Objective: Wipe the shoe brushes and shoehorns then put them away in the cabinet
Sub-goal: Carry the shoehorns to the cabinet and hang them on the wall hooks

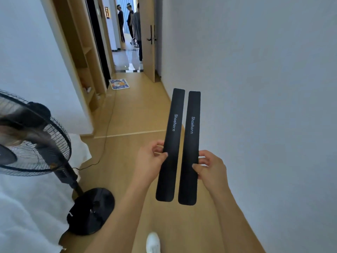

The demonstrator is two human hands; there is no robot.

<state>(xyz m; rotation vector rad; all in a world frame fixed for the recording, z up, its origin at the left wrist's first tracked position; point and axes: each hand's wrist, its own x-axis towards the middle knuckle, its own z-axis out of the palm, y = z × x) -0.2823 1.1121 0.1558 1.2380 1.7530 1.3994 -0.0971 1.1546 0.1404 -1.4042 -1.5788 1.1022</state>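
**Two Shoehorns, One in Each Hand**

Down low, a white shoe [153, 242] steps on the wood floor [131, 114]. Above it, the person holds two long black shoehorns side by side, close but not touching. The left hand [148, 162] pinches the left shoehorn [173, 136] near its middle with thumb and fingers. The right hand [209, 167] pinches the right shoehorn [191, 143] the same way.

Each grip is only a light pinch on a long, smooth stick, so one could slip and fall, or the two could bump and twist loose.

A black fan [31, 136] stands on the left, and its cord [107, 125] runs along the floor. A foot could catch on it. Wooden shelves [87, 73] line the left wall ahead, and a small mat [119, 84] lies past them. Three people [130, 24] stand far off beyond the doorway.
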